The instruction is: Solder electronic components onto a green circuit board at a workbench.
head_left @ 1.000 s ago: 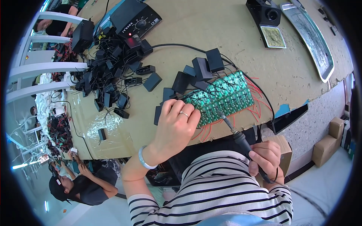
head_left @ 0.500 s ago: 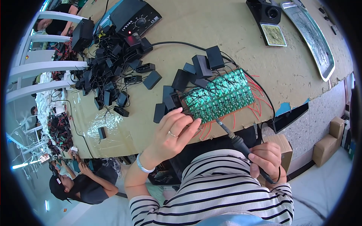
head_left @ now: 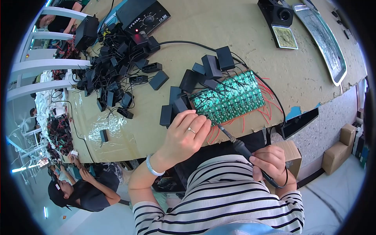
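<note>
A panel of green circuit boards (head_left: pixel 239 107) lies on the table in front of me, with red wires along its right and near edges and thin black leads across its far half. My left hand (head_left: pixel 186 135) is at the panel's near left corner, fingers bent and pressed together; what they pinch is hidden. In my right hand (head_left: pixel 270 162) is a soldering iron (head_left: pixel 243 149), gripped by its dark handle. Its tip points up and left at the panel's near edge, close to my left fingertips. Black plastic boxes (head_left: pixel 188 80) with leads stand along the panel's left and far sides.
At the far left, a soldering station (head_left: pixel 145 17) sits beside a tangled heap of black boxes and wires (head_left: pixel 117 66). An iron stand with a sponge tray (head_left: pixel 285 37) and a long metal tray (head_left: pixel 325 47) lie far right. A co-worker (head_left: pixel 84 188) sits at left.
The soldering iron has moved left along the panel's near edge, toward my left fingertips. My left fingers have drawn closer together. The panel lies almost as before.
</note>
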Available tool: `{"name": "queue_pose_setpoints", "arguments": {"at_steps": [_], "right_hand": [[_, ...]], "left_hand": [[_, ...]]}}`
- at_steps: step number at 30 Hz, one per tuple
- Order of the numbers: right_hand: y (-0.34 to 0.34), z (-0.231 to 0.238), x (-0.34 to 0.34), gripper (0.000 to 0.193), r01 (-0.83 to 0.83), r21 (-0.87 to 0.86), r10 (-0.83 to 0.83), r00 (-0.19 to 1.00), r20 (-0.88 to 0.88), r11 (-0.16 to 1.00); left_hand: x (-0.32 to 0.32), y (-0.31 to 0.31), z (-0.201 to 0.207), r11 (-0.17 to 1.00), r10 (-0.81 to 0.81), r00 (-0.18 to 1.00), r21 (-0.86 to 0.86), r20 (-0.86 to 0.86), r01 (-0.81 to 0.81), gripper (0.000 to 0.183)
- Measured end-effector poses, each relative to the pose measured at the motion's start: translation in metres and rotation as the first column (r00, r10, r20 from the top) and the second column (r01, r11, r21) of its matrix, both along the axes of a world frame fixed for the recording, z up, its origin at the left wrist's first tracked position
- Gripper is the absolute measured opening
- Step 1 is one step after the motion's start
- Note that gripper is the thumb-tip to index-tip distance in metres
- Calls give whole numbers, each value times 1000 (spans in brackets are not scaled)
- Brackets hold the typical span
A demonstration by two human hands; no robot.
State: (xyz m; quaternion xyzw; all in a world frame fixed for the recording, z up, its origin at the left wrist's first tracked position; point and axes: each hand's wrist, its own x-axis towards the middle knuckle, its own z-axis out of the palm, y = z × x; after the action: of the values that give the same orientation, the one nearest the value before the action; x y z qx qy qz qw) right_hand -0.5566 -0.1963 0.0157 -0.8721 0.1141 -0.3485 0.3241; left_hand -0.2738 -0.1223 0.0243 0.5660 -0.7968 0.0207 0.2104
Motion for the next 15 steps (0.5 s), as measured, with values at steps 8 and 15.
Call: {"name": "queue_pose_setpoints", "arguments": {"at_steps": [8,15], "right_hand": [[4,-10,7,14,16,-240,1,997,72,971],[5,-10,-4,15,-5,-222,28,995,101,975]], "left_hand": [[-3,-4,5,999,-24,997,35,68,21,24],[-3,-1,4,999,-30,995,46,97,26,25]]}}
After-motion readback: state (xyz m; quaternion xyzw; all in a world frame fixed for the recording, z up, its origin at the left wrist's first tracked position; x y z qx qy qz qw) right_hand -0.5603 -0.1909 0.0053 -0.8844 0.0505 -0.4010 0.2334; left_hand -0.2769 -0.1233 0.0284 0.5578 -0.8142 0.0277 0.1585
